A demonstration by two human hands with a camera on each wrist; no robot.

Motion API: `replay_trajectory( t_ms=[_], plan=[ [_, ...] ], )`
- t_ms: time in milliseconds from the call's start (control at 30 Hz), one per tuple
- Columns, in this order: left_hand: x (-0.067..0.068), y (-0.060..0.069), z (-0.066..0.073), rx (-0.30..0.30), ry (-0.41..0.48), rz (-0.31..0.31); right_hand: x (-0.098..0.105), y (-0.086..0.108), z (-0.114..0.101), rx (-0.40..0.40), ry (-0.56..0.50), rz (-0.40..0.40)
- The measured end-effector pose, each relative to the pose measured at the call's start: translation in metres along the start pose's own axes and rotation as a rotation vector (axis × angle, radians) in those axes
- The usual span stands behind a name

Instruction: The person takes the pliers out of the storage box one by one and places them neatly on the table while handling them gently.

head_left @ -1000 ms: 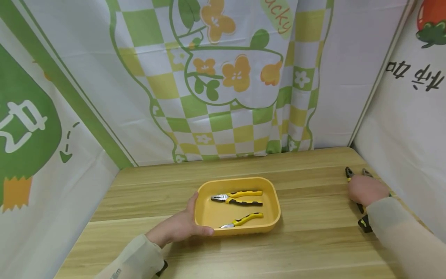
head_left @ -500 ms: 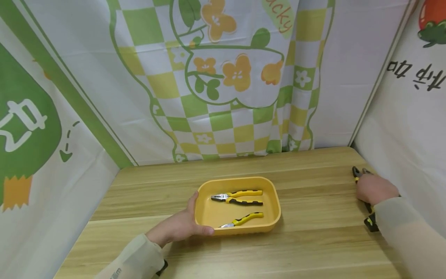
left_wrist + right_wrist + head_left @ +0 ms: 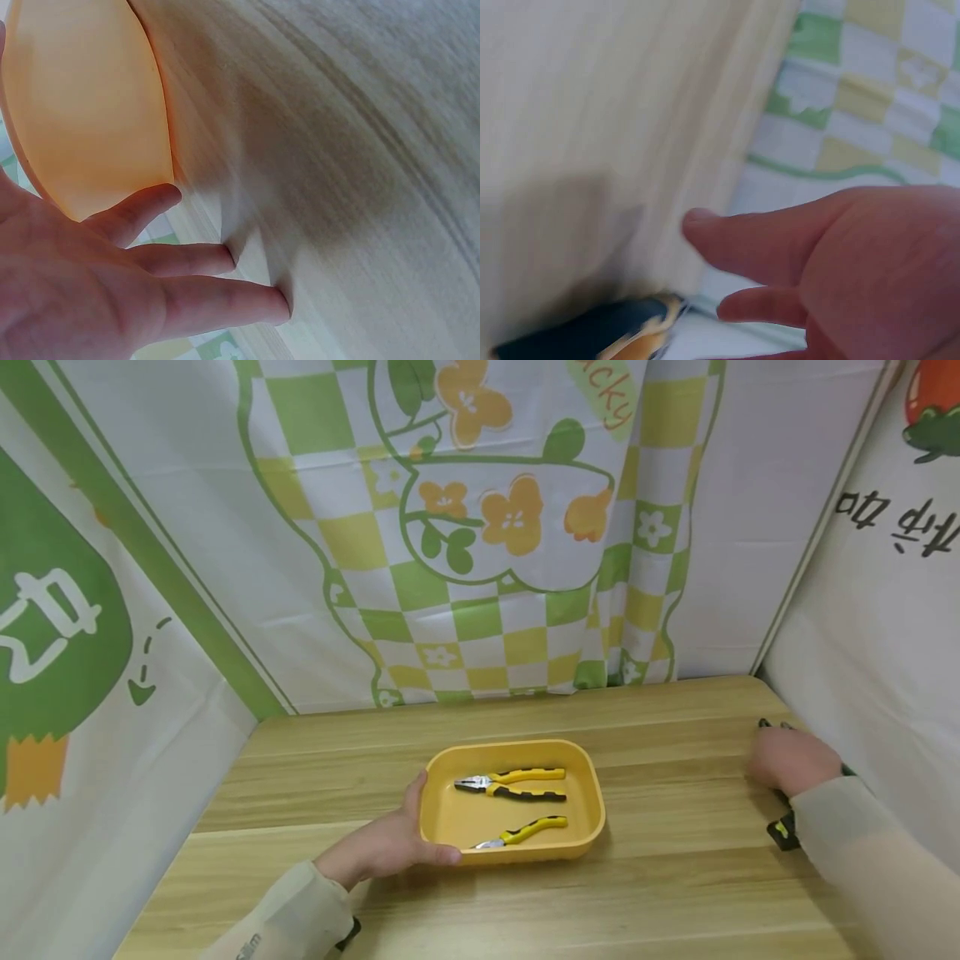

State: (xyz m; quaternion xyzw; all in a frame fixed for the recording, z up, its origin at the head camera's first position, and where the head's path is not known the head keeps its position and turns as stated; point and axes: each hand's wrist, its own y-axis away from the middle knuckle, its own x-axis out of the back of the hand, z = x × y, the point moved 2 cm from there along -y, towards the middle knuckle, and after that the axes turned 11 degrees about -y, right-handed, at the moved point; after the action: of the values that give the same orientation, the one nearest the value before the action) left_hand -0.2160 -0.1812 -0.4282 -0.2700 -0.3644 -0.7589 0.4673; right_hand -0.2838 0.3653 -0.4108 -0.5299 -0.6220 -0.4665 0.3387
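Observation:
My left hand [image 3: 386, 843] is at the left end of a yellow tray [image 3: 588, 793], its thumb against the near rim. In the left wrist view its other fingers [image 3: 217, 304] are straight and spread, close to the table. Inside the tray lie pliers [image 3: 510, 792] with yellow and black handles and a second, partly hidden pair of pliers [image 3: 534, 829]. My right hand [image 3: 795, 762] hovers at the table's right side, over dark plier tips [image 3: 765, 724]. In the right wrist view its thumb is extended, with a blurred black and orange tool [image 3: 592, 330] below, apart from the hand.
The wooden table [image 3: 660, 877] runs back to a checked curtain [image 3: 480, 635]. White printed cloth walls rise at the left and right [image 3: 885, 635]. Each wrist carries a black device, the right one [image 3: 783, 832] with a lime mark.
The plier tips at the right shifted a little right with my right hand, which then moved slightly back left and covers more of them. My left hand and the tray stay put.

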Motion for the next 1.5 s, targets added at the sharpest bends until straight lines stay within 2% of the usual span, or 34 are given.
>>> replay_trajectory(
  t_ms=[100, 167, 267, 400, 567, 733, 1033, 1267, 1500],
  plan=[
    [0.0, 0.0, 0.0, 0.002, 0.002, 0.0, 0.003, -0.001, -0.019, 0.067, 0.003, 0.047],
    [0.0, -0.001, 0.0, 0.004, 0.003, -0.001, 0.006, -0.002, -0.037, 0.104, -0.008, 0.046],
    [0.0, 0.0, 0.001, 0.006, 0.001, -0.001, 0.009, -0.002, -0.068, 0.163, -0.087, -0.009],
    [0.001, 0.001, 0.002, 0.009, -0.006, 0.0, 0.012, -0.001, -0.11, 0.2, -0.255, -0.111],
    [0.002, 0.002, 0.003, 0.006, -0.01, -0.006, 0.015, 0.005, -0.152, 0.259, -0.316, -0.16],
    [0.001, 0.001, 0.002, 0.0, -0.007, -0.008, 0.012, 0.007, -0.183, 0.301, -0.383, -0.237],
    [0.001, 0.0, 0.001, 0.003, -0.034, -0.002, -0.018, 0.004, -0.24, 0.399, -0.302, -0.423],
    [0.0, 0.0, 0.0, -0.016, 0.002, -0.011, -0.036, 0.009, -0.271, 0.368, -0.235, -0.527],
    [0.0, 0.0, 0.0, -0.022, 0.001, -0.011, -0.051, 0.003, -0.281, 0.319, -0.228, -0.625]
  ],
)
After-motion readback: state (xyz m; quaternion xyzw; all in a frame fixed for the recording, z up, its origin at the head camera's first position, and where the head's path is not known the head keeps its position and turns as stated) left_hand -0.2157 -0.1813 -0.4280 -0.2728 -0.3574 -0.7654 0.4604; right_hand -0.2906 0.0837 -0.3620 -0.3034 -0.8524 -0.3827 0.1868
